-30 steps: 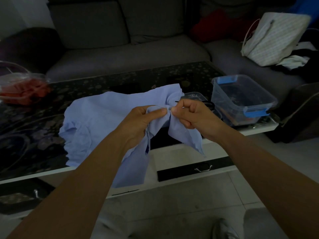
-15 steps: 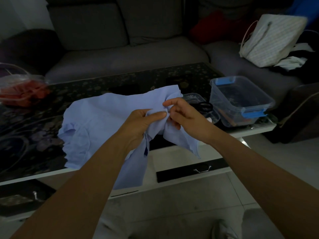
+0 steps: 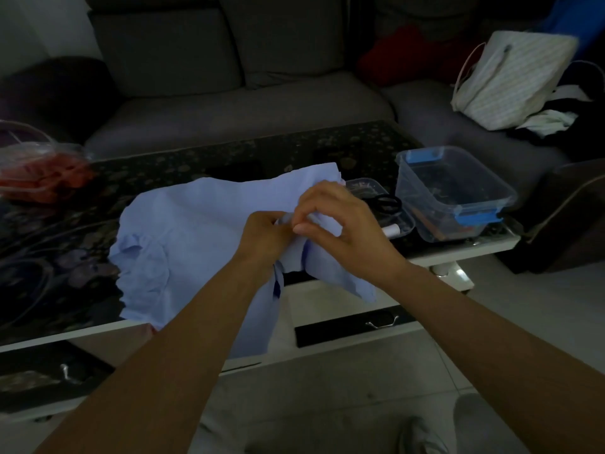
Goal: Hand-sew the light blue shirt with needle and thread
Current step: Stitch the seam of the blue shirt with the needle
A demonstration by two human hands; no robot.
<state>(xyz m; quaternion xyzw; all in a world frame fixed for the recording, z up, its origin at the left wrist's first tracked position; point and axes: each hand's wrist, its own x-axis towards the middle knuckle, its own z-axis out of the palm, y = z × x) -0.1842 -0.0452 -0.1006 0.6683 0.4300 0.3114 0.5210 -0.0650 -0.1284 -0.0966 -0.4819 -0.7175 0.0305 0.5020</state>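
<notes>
Mid-stitch, judging by the pose. The light blue shirt (image 3: 203, 231) is at frame centre, its bulk spread on the dark patterned table (image 3: 229, 152) and two flaps hanging over the near edge toward the bottom of the frame. The left hand (image 3: 262, 239) grips a bunched fold with its fingers curled round the cloth. The right hand (image 3: 343, 234) is just to the right and touching it, thumb and forefinger in a narrow pinch at the same fold, other fingers loosely curled. The needle and thread are too small and dark to see, so I can't tell if the needle is in that pinch or which way it points. The shirt's long axis runs roughly left to right across the table, ruffled sleeve end at lower left, gathered end up at the hands. The hanging flaps point straight down. To do the stitch well, the left hand should likely keep the fold taut and flat. The right hand should take small, even bites close to the edge, pull the thread snug without puckering, and keep fingertips off the exit side. The light is poor, so a missed layer is a risk. Right of the hands are scissors (image 3: 386, 204) and a white spool (image 3: 391, 230) in a shallow tray, then a clear box (image 3: 455, 194) with blue clips.
</notes>
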